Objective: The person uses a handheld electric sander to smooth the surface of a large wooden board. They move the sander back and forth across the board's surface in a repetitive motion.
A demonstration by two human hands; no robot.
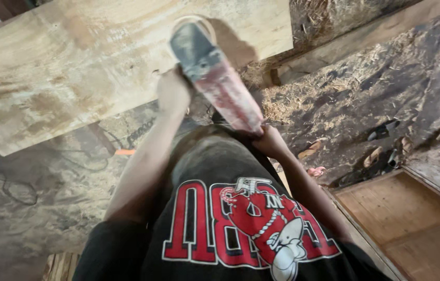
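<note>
The left hand has its fingers wrapped around the front of a red power sander; the right hand grips its rear end. The tool's long axis runs from the body up and away, its disc head resting on the pale wooden slab ahead.

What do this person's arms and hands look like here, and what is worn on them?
Both arms are bare from the short black sleeves down. The left hand and right hand wear no gloves; no watch or rings show. The black T-shirt carries a red and white print on its front.
</note>
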